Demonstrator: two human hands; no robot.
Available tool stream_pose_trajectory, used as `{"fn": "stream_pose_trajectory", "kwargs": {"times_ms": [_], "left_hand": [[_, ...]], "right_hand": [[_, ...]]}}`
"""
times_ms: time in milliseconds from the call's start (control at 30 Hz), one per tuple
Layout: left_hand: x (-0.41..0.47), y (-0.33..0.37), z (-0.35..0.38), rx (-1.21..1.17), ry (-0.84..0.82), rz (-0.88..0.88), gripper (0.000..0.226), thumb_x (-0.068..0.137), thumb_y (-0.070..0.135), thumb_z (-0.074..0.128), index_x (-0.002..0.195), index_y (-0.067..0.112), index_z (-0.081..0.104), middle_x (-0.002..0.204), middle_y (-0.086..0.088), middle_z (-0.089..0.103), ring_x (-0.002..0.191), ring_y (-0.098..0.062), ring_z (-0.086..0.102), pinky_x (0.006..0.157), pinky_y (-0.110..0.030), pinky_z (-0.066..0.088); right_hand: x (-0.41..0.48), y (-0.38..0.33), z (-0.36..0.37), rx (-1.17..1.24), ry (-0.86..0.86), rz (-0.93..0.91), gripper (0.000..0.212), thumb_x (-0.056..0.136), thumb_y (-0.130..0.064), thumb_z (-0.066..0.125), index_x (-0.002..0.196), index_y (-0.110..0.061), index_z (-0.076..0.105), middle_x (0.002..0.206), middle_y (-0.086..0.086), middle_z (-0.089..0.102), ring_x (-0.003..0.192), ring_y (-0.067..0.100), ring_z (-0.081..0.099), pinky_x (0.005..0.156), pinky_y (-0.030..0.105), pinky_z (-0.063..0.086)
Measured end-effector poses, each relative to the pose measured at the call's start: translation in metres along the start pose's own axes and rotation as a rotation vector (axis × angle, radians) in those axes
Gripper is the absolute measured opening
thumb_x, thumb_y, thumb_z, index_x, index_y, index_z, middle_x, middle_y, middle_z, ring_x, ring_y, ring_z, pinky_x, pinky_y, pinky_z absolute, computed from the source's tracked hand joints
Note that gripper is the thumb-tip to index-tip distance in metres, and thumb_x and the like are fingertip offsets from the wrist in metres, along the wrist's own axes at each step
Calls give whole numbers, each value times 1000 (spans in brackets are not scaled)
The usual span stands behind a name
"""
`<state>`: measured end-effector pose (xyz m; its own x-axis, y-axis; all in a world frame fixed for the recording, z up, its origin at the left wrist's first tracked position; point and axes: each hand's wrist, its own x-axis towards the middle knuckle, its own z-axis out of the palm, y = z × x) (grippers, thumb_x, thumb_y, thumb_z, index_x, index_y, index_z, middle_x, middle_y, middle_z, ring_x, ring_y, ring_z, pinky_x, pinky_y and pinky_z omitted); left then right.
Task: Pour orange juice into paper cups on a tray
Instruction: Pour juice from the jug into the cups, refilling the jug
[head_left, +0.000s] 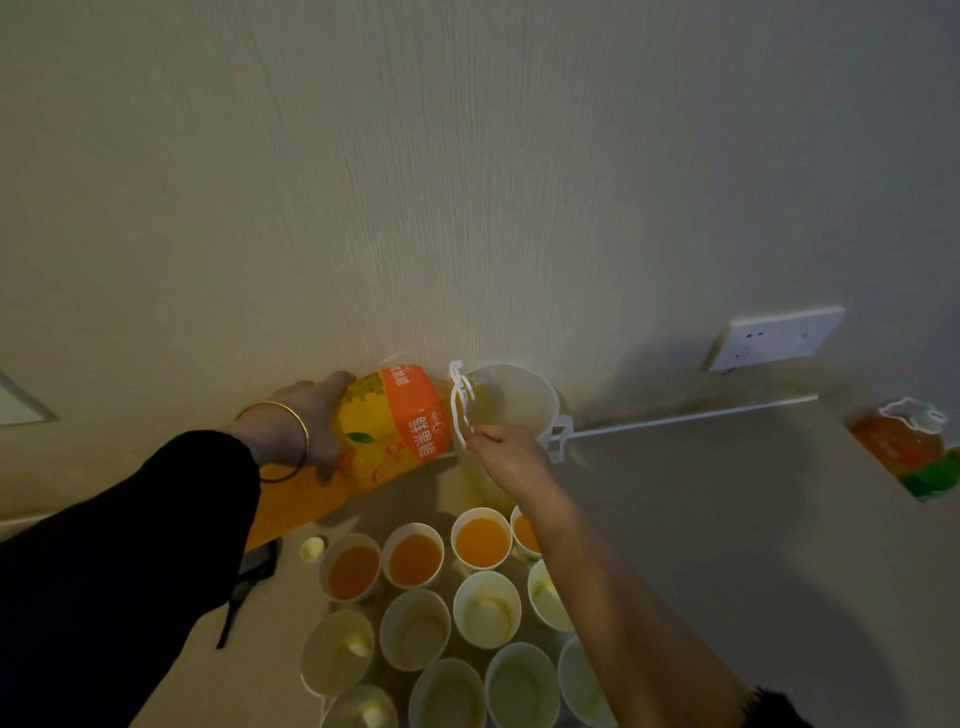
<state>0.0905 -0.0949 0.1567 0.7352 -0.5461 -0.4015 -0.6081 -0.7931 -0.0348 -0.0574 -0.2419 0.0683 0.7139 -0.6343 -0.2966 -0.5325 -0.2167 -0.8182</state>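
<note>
A large orange juice bottle (389, 426) with an orange and yellow label lies tilted almost flat, its neck pointing right into a clear plastic jug (519, 402) by the wall. My left hand (306, 415), with a gold bangle on the wrist, grips the bottle's body from above. My right hand (506, 457) holds the white carry handle (460, 410) at the bottle's neck. In front stand several paper cups: the far row (415, 558) holds juice, the nearer ones (485, 608) are empty. I cannot make out a tray under them.
A yellow bottle cap (312, 548) lies left of the cups, beside a black strap (249, 577). A second juice bottle (909, 447) stands at the far right. A white wall socket (774, 338) sits above the table's back edge.
</note>
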Motion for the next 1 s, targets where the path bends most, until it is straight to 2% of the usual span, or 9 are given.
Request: {"fn": "stream_pose_trajectory", "kwargs": {"times_ms": [1000], "left_hand": [[-2, 1, -2, 12, -10, -2, 115, 54, 21, 87, 144, 27, 16, 128, -12, 47, 116, -35, 48, 89, -42, 47]], "right_hand": [[-1, 0, -1, -20, 0, 0, 37, 92, -45, 51, 122, -30, 64, 124, 0, 64, 115, 25, 56, 99, 42, 45]]}}
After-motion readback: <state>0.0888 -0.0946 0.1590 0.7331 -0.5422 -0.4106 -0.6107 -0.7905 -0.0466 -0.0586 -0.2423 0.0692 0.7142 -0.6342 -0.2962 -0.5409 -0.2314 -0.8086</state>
